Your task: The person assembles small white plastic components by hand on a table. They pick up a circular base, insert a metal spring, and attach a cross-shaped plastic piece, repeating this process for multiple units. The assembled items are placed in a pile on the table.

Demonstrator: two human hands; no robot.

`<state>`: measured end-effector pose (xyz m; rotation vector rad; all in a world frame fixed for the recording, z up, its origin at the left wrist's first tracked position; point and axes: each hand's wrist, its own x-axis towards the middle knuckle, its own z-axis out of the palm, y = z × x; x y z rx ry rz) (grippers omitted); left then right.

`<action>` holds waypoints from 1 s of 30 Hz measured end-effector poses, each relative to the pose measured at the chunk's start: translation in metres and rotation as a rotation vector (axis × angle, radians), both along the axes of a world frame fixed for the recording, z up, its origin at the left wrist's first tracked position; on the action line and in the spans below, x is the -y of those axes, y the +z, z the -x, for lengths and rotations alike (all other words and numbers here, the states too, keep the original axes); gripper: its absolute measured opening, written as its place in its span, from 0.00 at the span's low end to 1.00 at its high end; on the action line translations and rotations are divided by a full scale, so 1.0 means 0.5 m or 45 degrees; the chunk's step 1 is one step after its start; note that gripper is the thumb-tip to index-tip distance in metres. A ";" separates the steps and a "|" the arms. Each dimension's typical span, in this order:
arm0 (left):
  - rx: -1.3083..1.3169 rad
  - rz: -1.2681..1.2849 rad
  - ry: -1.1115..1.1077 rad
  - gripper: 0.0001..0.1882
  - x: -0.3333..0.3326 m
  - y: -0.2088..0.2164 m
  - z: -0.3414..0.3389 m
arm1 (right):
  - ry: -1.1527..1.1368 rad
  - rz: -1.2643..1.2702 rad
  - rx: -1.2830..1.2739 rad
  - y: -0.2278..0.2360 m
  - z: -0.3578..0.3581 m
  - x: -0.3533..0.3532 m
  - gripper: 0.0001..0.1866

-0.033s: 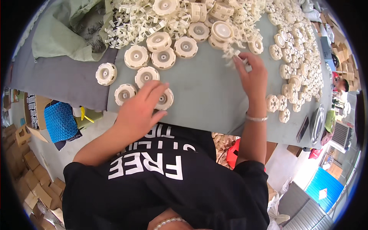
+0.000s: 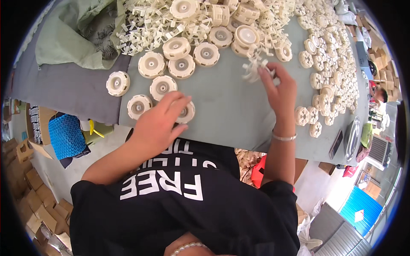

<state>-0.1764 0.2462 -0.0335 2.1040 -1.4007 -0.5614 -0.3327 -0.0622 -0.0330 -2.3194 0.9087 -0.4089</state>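
Observation:
My left hand (image 2: 157, 121) spans a cream round plastic wheel (image 2: 187, 112) on the table's near side. Its thumb and fingers lie at opposite edges of the wheel, partly covering it. Farther right, my right hand (image 2: 279, 87) pinches a small cluster of white pronged plastic clips (image 2: 254, 71), slightly blurred, just above the cloth. More cream wheels surround my left hand, among them one wheel (image 2: 163, 88) just beyond its fingers and another wheel (image 2: 139, 106) to its left. Beyond both hands rises a heap of white clips (image 2: 149, 25) with wheels lying in it.
Many cream notched round pieces (image 2: 329, 85) spread along the table's right side. A green sack (image 2: 81, 38) holding dark coiled springs lies at the far left. A phone (image 2: 336, 144) and an oval metal tray (image 2: 352, 138) rest near the right edge. Cardboard boxes (image 2: 42, 205) fill the floor at left.
My right hand has come slightly nearer to me, bringing the clips with it away from the heap. The wheel under my left hand has shifted slightly to the right with the fingers.

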 end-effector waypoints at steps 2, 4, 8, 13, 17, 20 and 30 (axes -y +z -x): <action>-0.072 0.085 -0.090 0.38 0.018 -0.022 0.010 | 0.075 -0.591 0.239 -0.020 0.044 -0.016 0.18; -0.140 0.185 -0.196 0.38 0.053 -0.037 0.021 | 0.053 -0.771 0.144 -0.028 0.103 -0.037 0.18; -0.231 0.263 -0.306 0.38 0.107 -0.077 0.040 | -0.131 -0.131 -0.211 -0.018 0.133 -0.091 0.23; -0.342 0.228 -0.345 0.37 0.117 -0.080 0.021 | -0.007 -0.093 -0.040 -0.010 0.170 -0.102 0.31; -0.488 0.149 -0.271 0.39 0.115 -0.077 0.010 | 0.076 -0.263 -0.029 -0.013 0.180 -0.104 0.34; -0.527 0.147 -0.204 0.41 0.113 -0.074 0.015 | 0.008 -0.153 0.131 0.002 0.169 -0.089 0.34; -0.801 0.248 -0.028 0.42 0.095 -0.070 0.024 | 0.640 -0.095 0.129 0.027 0.056 -0.158 0.32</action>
